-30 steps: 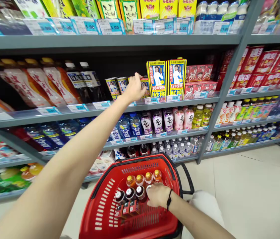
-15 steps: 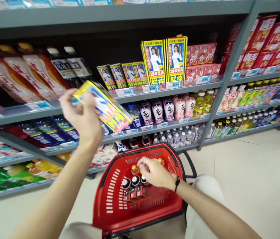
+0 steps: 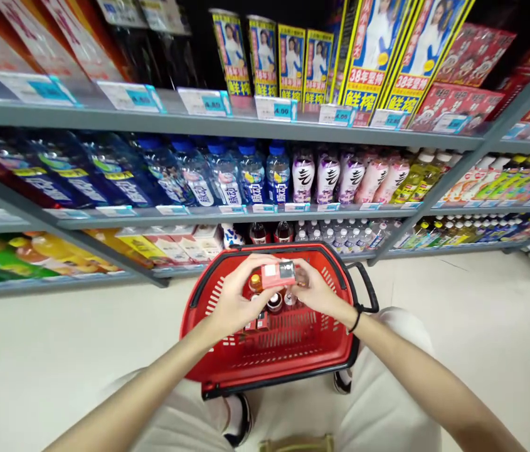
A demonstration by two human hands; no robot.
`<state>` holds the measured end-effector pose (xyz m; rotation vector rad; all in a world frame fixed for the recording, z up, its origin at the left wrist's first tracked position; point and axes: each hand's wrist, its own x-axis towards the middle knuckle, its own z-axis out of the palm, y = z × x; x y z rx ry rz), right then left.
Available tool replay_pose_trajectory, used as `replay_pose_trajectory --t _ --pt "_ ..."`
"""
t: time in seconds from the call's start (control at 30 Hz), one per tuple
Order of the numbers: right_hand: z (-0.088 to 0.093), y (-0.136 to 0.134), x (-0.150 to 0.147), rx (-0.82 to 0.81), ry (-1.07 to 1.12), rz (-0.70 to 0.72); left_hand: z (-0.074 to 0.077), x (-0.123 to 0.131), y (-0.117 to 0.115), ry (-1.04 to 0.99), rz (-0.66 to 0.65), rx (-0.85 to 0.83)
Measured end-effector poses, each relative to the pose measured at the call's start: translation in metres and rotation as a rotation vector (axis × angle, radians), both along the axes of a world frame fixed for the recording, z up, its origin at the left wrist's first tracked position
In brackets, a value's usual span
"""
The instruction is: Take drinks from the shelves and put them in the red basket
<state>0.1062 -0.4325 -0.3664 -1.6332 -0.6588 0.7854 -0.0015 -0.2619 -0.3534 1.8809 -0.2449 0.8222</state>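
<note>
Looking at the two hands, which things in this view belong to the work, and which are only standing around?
Seem part of the work:
- small carton, held in the left hand
- right hand, close beside it
- red basket below
- bottles inside the basket

Only standing around:
- blue bottles on the shelf
- tall yellow cartons
- price tags

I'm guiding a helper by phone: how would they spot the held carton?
Find the red shopping basket before the drink shelves. Above it, the left hand grips a small red-and-black carton. Unlike the cartons down in the basket, it is lifted clear, between both hands.
</note>
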Motion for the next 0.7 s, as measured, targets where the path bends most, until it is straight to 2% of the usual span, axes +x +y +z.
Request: replay_pose_trajectory --t 0.1,0.27,0.37,0.53,0.7 --pt "-0.011 0.004 0.003 0.084 -0.119 0.032 -0.003 -0.011 0.003 -0.014 -0.082 0.137" --pt "-0.028 0.013 -0.001 0.17 -0.196 0.076 -0.002 -0.018 0.008 -0.038 -0.123 0.163" --pt "-0.027 0.017 -0.004 0.191 -0.24 0.056 0.001 -0.017 0.01 -0.049 -0.125 0.16" --pt "-0.02 0.016 -0.003 0.135 -0.248 0.026 0.006 -0.014 0.009 -0.073 -0.127 0.162" --pt "-0.024 0.01 -0.004 0.131 -0.174 -0.003 0.003 -0.009 0.005 -0.053 -0.11 0.127"
